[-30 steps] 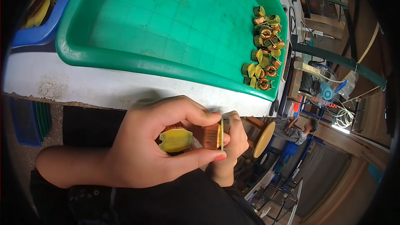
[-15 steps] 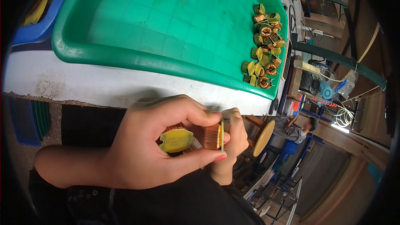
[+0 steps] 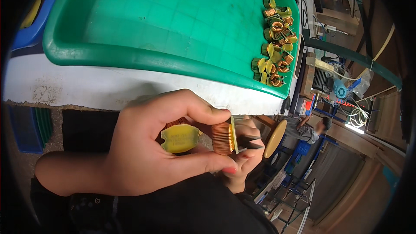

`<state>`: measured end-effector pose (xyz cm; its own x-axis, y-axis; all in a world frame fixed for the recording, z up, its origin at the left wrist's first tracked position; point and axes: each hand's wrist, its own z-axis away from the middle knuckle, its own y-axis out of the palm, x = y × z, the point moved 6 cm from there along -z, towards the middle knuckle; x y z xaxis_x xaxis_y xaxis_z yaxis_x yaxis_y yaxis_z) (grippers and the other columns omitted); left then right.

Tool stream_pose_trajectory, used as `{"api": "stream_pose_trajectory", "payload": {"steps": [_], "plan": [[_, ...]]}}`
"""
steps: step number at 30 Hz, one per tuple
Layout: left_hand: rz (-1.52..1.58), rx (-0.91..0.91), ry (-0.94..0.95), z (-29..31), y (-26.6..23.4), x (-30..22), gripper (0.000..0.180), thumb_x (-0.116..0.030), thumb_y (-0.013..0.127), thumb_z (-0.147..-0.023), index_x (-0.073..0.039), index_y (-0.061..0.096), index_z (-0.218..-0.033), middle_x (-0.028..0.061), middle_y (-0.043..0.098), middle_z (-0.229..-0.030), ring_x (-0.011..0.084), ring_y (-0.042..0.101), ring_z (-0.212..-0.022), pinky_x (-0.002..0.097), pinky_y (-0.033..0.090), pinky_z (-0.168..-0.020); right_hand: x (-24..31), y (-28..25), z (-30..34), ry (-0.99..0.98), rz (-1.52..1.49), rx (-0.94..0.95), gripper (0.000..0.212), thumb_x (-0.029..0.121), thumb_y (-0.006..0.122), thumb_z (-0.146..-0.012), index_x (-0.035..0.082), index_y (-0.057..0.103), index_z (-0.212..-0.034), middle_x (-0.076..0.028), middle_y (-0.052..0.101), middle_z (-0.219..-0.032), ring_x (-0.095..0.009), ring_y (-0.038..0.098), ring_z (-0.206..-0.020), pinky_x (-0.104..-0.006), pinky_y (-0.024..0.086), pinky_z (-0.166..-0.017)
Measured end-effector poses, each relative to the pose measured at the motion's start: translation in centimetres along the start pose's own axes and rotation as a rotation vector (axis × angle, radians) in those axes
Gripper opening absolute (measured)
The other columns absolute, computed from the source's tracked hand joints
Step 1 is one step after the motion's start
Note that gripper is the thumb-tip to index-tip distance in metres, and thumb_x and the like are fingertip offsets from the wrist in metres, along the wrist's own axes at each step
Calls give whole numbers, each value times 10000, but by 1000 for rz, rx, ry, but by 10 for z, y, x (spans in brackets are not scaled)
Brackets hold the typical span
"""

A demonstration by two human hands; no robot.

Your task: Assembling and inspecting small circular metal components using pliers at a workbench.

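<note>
My left hand (image 3: 143, 141) is closed round two copper-wound coils. One coil (image 3: 222, 138) is pinched between thumb and fingertips, its copper windings facing me and its thin yellow base plate turned to the right. The other coil (image 3: 181, 138) lies deeper in the palm and shows its yellow base; its windings are mostly hidden. Just right of the pinched coil, my right hand (image 3: 248, 162) is curled round a dark tool with two pointed prongs (image 3: 250, 142). The prongs are apart, close to the base plate. The rest of that tool is hidden, so its kind is unclear.
A large green tray (image 3: 143, 63) sits on the white table (image 3: 86, 80), with several similar coils (image 3: 277, 43) heaped at its right end. A blue bin (image 3: 37, 34) with more coils stands far left. A round stool (image 3: 275, 138) and another person (image 3: 310, 130) are to the right.
My right hand has shifted slightly down and right, and the tool's dark prongs now show beside the coil. My left thumb and index finger have spread a little around the pinched coil.
</note>
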<state>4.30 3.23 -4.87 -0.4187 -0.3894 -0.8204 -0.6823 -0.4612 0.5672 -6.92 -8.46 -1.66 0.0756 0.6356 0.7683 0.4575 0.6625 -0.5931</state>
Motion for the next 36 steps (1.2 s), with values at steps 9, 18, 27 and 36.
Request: {"api": "stream_pose_trajectory", "payload": {"steps": [9,18,27,36], "plan": [[-39,14,21,0,1,0,499,56,818,-577,8,561,-1002,102,589,-931,145,580,-754,235,481,-712,13,8,-2,-93,204,114,428,374,432,-947,-24,532,-824,-117,531,-742,-234,479,-631,-325,435,-616],[-102,36,68,0,1,-2,475,37,821,-582,15,570,-985,114,601,-930,156,589,-760,244,488,-707,15,5,-1,-207,333,116,378,343,456,-936,-6,538,-816,-91,524,-710,-218,465,-578,-309,424,-548],[-68,13,128,-1,4,-4,456,26,816,-599,22,569,-983,118,605,-930,161,596,-746,245,496,-692,10,5,2,-124,371,96,244,244,502,-884,14,531,-807,-78,518,-699,-212,462,-571,-306,421,-537],[-90,33,158,0,6,-5,437,25,801,-620,29,564,-987,126,602,-927,162,598,-734,243,499,-685,5,3,3,-185,253,-9,250,251,525,-875,12,530,-801,-80,519,-695,-215,460,-564,-310,420,-533]]}}
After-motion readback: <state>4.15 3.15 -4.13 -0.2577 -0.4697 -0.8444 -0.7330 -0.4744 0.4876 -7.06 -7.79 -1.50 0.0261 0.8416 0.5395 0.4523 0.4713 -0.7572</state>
